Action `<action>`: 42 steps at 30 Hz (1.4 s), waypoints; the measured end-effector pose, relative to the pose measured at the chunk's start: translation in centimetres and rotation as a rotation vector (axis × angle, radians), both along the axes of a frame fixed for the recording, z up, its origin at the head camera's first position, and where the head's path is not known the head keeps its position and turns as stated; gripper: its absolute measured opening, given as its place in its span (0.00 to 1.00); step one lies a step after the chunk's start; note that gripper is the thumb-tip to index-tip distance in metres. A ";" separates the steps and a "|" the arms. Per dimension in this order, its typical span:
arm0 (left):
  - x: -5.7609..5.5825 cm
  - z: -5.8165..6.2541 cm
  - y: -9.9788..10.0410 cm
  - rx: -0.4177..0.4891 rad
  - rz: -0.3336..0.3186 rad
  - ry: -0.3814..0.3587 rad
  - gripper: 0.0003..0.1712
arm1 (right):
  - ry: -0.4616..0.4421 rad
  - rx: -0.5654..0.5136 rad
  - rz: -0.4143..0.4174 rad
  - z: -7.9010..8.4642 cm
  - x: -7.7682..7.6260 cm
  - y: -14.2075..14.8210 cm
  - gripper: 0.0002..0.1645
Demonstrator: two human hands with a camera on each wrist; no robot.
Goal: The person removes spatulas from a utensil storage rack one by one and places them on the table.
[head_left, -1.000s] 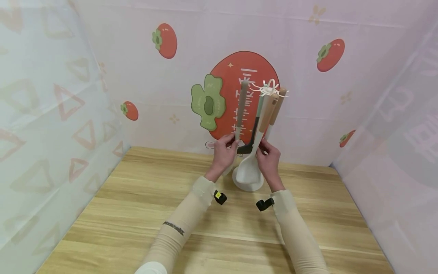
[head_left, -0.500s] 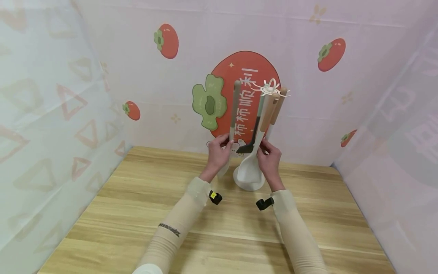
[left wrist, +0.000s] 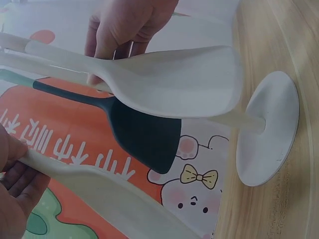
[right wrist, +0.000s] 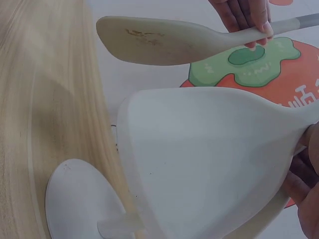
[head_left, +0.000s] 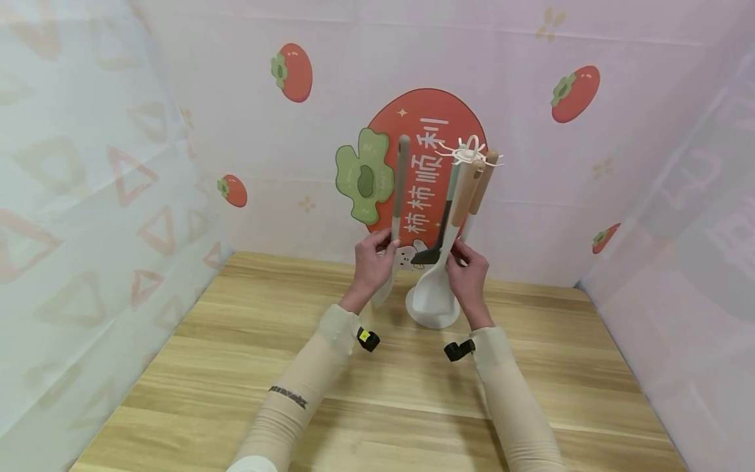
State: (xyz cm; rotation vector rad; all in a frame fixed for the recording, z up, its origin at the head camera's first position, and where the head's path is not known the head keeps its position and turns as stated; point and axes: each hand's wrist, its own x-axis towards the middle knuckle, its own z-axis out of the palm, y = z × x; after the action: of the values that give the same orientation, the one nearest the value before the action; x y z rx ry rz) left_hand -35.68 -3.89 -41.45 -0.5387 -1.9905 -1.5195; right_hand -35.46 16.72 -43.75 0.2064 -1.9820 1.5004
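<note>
My left hand (head_left: 373,264) pinches the pale neck of a spatula (right wrist: 154,41) with a grey handle. That spatula stands nearly upright, head down, left of a white utensil stand (head_left: 468,155). From the stand's hooks hang a white turner (left wrist: 184,82) with a wooden handle, a dark turner (left wrist: 142,129) with a mint handle, and another wooden-handled utensil (head_left: 485,181) whose lower end is hidden. My right hand (head_left: 470,270) grips the stand's pole behind the white turner's neck; its fingertips are partly hidden. Brown marks show on the held spatula's head.
The stand's round white base (left wrist: 269,129) rests on a wood-grain table (head_left: 295,328). Behind it hangs a printed cloth backdrop (head_left: 265,131) with persimmons, and more cloth closes off the left and right sides.
My left hand has moved left with the spatula, bringing it away from the stand and the dark turner. The right hand has stayed at the stand; the head view has shifted slightly.
</note>
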 end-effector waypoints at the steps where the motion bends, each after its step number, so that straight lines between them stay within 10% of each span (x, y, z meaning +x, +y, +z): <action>1: 0.0 0.1 -0.1 -0.001 0.001 0.004 0.12 | 0.001 0.004 0.002 0.4 0.4 -0.1 0.18; 10: 0.4 0.1 -0.9 0.013 0.002 0.012 0.11 | 0.003 0.018 -0.012 2.5 2.8 -1.1 0.17; 42: 1.7 -1.2 -5.7 0.048 0.079 -0.038 0.12 | 0.041 0.006 -0.006 -0.2 -0.1 -0.1 0.16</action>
State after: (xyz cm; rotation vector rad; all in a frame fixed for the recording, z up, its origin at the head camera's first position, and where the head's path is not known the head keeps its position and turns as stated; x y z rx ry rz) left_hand -33.95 -9.61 -42.65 -0.4091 -1.9742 -1.5357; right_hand -35.60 16.61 -44.00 0.2314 -1.9532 1.4752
